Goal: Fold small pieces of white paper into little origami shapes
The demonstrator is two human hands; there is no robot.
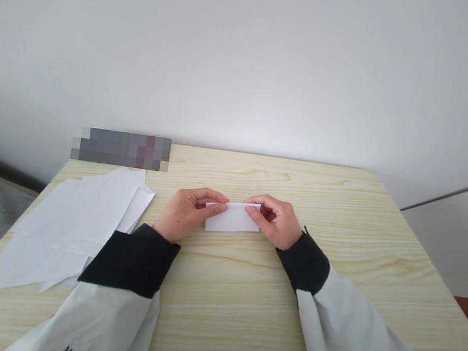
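A small folded piece of white paper (233, 219) lies on the light wooden table (268, 302), a little beyond its middle. My left hand (187, 213) pinches the paper's left end, thumb on top and fingers curled. My right hand (275, 221) pinches its right end in the same way. Both hands rest on the table top, and the paper's top edge is folded over between them. Both sleeves are pale grey with black cuffs.
A loose pile of white paper sheets (70, 222) is spread over the left part of the table, touching my left sleeve. A blurred-out object (121, 148) sits at the table's far left edge against the white wall. Grey floor shows at left.
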